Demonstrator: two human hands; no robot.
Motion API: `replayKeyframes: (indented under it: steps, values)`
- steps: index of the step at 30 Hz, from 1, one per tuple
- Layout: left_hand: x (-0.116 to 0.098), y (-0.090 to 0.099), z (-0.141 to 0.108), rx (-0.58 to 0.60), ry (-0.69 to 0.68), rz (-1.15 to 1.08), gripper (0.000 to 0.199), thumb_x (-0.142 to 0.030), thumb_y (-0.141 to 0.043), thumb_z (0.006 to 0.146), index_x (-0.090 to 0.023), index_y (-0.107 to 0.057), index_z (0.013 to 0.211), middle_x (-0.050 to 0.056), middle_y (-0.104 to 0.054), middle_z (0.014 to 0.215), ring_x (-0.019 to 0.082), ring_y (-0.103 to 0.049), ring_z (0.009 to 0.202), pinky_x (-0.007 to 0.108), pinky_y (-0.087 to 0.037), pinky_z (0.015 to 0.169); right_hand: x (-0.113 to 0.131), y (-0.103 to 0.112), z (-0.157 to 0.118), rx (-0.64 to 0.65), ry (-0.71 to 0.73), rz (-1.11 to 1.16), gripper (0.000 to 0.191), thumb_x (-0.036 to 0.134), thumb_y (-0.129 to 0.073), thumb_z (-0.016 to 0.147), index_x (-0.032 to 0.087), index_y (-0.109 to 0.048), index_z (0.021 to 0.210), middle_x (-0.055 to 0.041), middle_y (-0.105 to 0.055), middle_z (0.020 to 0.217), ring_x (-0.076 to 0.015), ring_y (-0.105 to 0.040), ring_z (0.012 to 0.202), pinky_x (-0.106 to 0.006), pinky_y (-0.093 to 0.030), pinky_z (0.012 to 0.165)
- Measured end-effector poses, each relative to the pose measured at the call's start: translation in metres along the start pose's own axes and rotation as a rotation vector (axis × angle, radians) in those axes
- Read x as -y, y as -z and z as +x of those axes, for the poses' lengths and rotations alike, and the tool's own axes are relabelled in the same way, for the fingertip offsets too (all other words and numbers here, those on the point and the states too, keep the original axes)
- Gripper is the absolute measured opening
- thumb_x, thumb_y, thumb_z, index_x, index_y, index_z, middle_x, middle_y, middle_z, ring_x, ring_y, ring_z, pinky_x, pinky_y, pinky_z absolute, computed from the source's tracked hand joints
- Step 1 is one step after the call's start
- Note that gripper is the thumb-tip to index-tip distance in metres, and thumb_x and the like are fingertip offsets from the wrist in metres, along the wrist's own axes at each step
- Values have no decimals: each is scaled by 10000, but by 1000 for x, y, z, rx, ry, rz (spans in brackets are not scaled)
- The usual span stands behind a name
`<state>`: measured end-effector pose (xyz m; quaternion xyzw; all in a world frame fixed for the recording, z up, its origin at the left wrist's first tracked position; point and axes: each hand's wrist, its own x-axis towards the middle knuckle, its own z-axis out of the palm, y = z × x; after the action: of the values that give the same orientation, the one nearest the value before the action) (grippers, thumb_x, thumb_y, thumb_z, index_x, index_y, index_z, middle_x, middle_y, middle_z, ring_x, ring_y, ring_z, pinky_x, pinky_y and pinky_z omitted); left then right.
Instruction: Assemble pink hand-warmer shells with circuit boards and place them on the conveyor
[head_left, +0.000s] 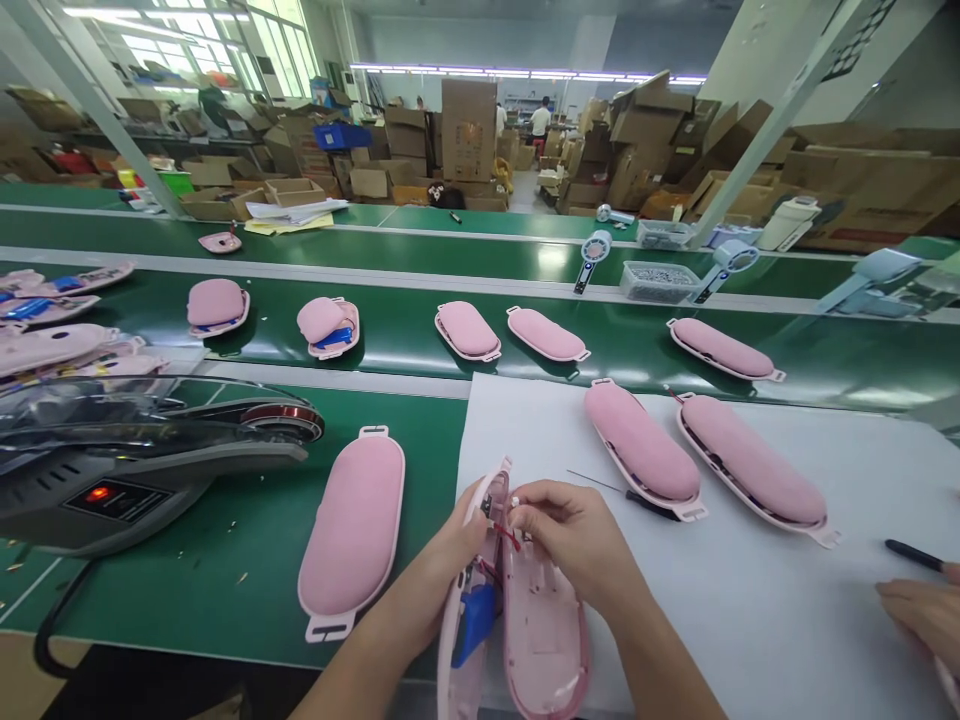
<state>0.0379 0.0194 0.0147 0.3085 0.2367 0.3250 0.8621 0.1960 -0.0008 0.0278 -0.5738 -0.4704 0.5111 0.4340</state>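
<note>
Pink casing [551, 655], left grip [454, 540] holding one half [466, 692], right grip [564, 512] pinching connector [515, 502], screwdriver [651, 507] beyond

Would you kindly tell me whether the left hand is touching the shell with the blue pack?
Touching. The head view shows it: the left hand grips the shell near its upper end, beyond the blue pack.

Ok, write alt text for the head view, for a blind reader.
The left hand holds an opened pink case, blue pack inside; the right hand is beside its red wires. More pink cases lie around.
</note>
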Motion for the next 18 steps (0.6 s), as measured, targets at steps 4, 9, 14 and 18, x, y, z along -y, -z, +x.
replayKeyframes:
  steps: [4, 9, 14, 18]
  values:
    - [-2, -3, -4, -6, 2, 21, 609, -494, -564, 862, -233, -440, 1398, 112, -608, 1296, 299, -496, 1264, 420, -323, 1089, 11, 3, -9, 156, -10, 7, 193, 329, -588, 805, 170, -696, 790, -16, -624, 772, -139, -514, 687, -260, -413, 636]
    - [1, -7, -5, -26, -3, 40, 642, -553, -549, 844, -249, -442, 1399, 97, -647, 1240, 287, -543, 1216, 394, -320, 1089, 19, 0, -15, 121, -47, -267, 128, 221, -504, 782, 182, -551, 669, 28, -525, 671, -111, -435, 591, -236, -342, 543]
    - [4, -9, -6, -46, -23, 84, 735, -620, -550, 803, -245, -409, 1419, 111, -641, 1242, 288, -551, 1203, 394, -340, 1073, 22, -4, -13, 125, -30, -314, 120, 161, -476, 709, 191, -454, 595, 46, -452, 605, -104, -408, 563, -223, -293, 509]
    - [2, -8, -7, -34, 21, 86, 785, -629, -581, 777, -257, -374, 1436, 115, -625, 1269, 299, -547, 1204, 404, -372, 1041, 26, -3, -13, 148, -19, -334, 147, 167, -435, 749, 182, -549, 656, 17, -541, 677, -124, -484, 613, -231, -345, 549]
